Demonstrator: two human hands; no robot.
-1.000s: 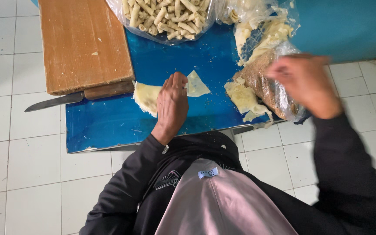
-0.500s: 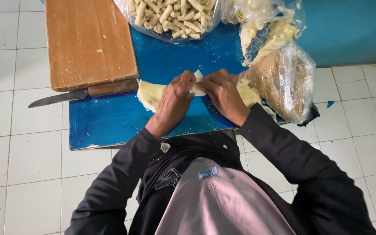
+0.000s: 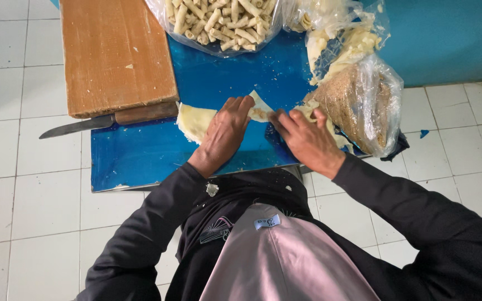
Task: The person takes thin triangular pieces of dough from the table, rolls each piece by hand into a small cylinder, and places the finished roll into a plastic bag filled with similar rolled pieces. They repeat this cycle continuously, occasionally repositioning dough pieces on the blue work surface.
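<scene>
Wrapper (image 3: 260,107) lies on the blue board (image 3: 140,156), right btwn the two hands — a pale thin sheet w/ one pointed corner aimed away from the person, a bit of filling on it. Left hand (image 3: 224,134) sits on its left part, fingers flat and pressing down, not clenched. Right hand (image 3: 305,139) comes in from the right, fingertips pinching at the sheet's right edge, loosely curled; can't tell how much it grips. Both about equally near, left more on top of it.

Just left of the left hand: a stack of more sheets (image 3: 193,121), touching the board. Knife (image 3: 107,121) lies crosswise by the wood block (image 3: 115,53), blade pointing left — well clear of the hands. Right of the right hand, a bag of crumbs (image 3: 358,106); far side, a bag of finished rolls (image 3: 218,22).
</scene>
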